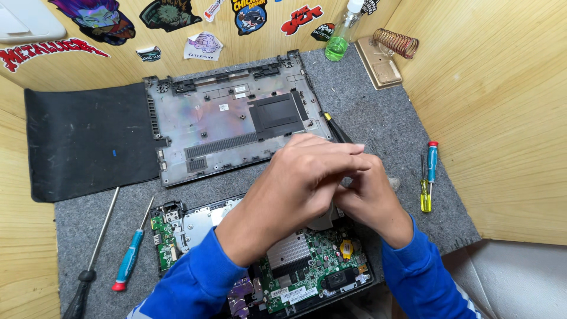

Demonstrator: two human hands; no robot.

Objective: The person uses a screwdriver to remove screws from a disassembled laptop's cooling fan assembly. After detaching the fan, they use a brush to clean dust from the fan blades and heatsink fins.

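Hands [331, 183] together | above opened laptop [295, 260] | screwdriver [338, 130] just behind

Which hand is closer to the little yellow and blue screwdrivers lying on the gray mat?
The right hand. It sits just left of the two small screwdrivers on the gray mat. The left hand is farther away, on the far side of the right hand.
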